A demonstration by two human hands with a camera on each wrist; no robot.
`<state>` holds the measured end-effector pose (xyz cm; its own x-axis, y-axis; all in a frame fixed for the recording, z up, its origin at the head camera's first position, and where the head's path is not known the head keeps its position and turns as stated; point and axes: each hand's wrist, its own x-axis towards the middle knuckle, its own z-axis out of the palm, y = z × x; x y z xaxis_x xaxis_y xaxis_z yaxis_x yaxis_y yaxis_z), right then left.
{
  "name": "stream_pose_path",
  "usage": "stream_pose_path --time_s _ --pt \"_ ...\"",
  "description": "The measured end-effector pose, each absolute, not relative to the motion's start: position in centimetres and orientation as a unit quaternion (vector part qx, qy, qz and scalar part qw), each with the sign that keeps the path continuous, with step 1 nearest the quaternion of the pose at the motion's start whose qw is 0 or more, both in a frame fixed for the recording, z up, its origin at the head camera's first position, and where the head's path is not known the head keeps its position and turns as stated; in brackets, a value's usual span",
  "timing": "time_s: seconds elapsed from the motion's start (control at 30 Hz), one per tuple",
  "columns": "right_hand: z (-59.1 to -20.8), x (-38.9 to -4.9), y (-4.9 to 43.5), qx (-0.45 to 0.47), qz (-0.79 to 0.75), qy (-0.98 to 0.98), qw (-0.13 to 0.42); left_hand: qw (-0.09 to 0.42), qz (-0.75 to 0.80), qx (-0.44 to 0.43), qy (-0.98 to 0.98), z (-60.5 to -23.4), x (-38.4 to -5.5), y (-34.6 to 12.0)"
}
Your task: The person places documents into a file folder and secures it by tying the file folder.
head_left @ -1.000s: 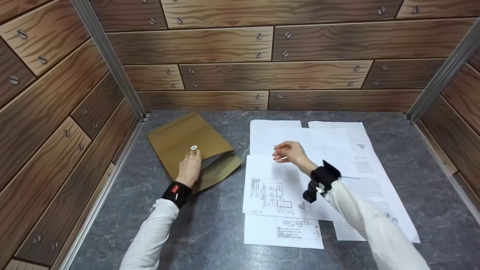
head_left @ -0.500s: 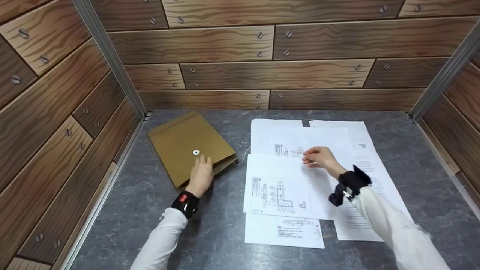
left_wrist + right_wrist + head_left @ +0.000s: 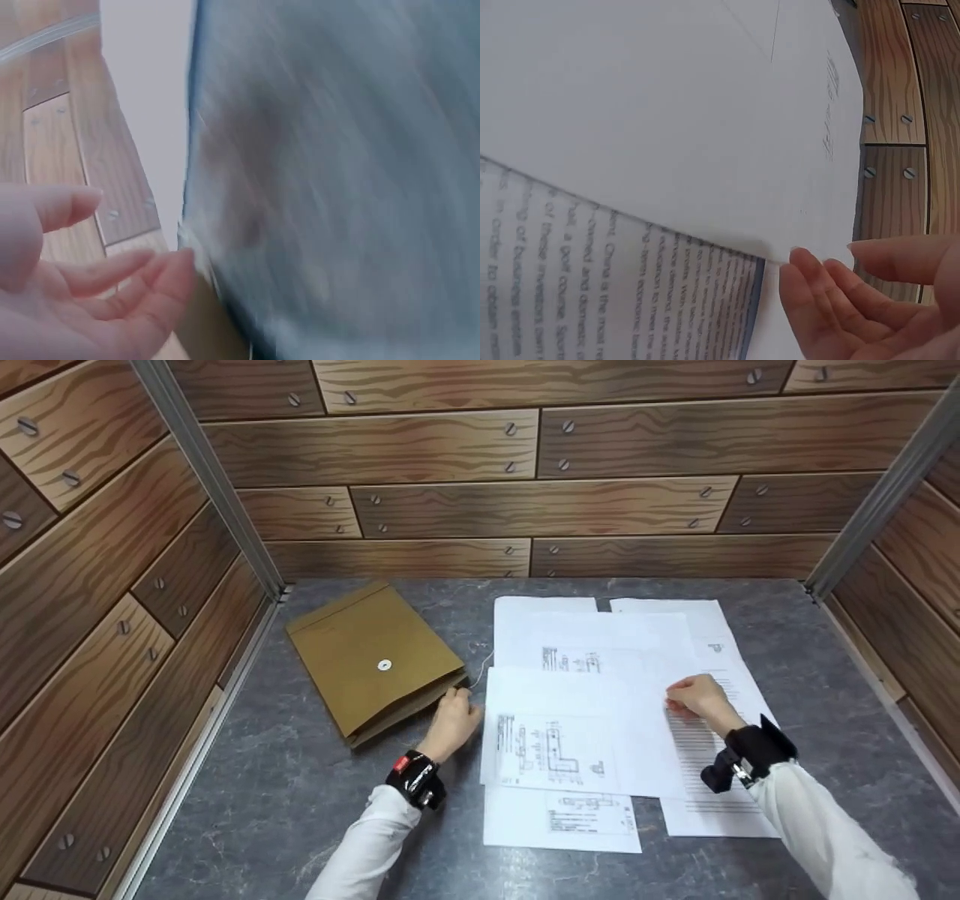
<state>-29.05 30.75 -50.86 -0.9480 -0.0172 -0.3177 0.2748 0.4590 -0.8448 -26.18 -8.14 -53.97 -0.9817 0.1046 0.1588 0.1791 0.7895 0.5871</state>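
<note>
In the head view, a brown paper envelope (image 3: 367, 634) with a white button (image 3: 384, 665) lies at the left, its mouth gaping toward the front right. My left hand (image 3: 451, 724) is at the right end of that mouth, fingertips right at the edge; the left wrist view shows thumb and fingers apart. A thin white string (image 3: 484, 664) trails from the envelope's corner. My right hand (image 3: 701, 701) is over the right edge of a printed drawing sheet (image 3: 570, 697). In the right wrist view its fingertips are close to the sheet's corner, thumb apart from them.
Several overlapping white sheets cover the middle right, among them a text page (image 3: 724, 802) and a lower drawing sheet (image 3: 517, 821). They lie on a dark grey tabletop (image 3: 300, 802). Wood-patterned walls (image 3: 450, 510) stand at the back and both sides.
My left hand has moved right, from the button to the envelope's right corner, and the mouth's lower flap now shows less. My right hand has travelled right and nearer across the sheets.
</note>
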Motion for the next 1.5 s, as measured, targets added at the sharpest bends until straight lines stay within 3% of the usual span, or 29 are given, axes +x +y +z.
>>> stream_pose_path --time_s 0.2,0.37,0.8,0.93,1.03,1.17,1.27,1.5 --pt "-51.6 -27.8 31.4 0.114 -0.534 0.823 0.16 -0.046 -0.383 0.002 -0.922 -54.0 -26.0 -6.6" --pt "-52.2 -27.1 31.0 0.14 -0.566 0.794 0.172 -0.071 -0.427 0.038 -0.901 -54.0 -25.8 -5.5" --pt "-54.0 -26.8 30.2 0.143 -0.585 0.787 0.132 -0.015 -0.51 0.061 -0.858 -56.5 -26.9 -5.2" --pt "-54.2 -26.9 30.0 0.129 -0.593 0.785 0.126 0.041 -0.558 0.0 -0.828 -63.9 -30.3 -6.1" --pt "-54.1 -27.0 29.8 0.12 -0.594 0.787 0.115 0.02 -0.601 0.006 -0.799 -65.4 -31.2 -6.5" --pt "-53.9 -27.1 29.7 0.115 -0.597 0.786 0.114 -0.045 -0.653 0.071 -0.752 -58.0 -27.7 -6.2" --pt "-53.7 -27.1 29.6 0.111 -0.604 0.78 0.12 -0.059 -0.694 0.087 -0.712 -54.5 -25.8 -6.2" --pt "-53.5 -27.1 29.4 0.083 -0.628 0.766 0.107 -0.072 -0.748 0.085 -0.654 -52.9 -25.0 -6.5"
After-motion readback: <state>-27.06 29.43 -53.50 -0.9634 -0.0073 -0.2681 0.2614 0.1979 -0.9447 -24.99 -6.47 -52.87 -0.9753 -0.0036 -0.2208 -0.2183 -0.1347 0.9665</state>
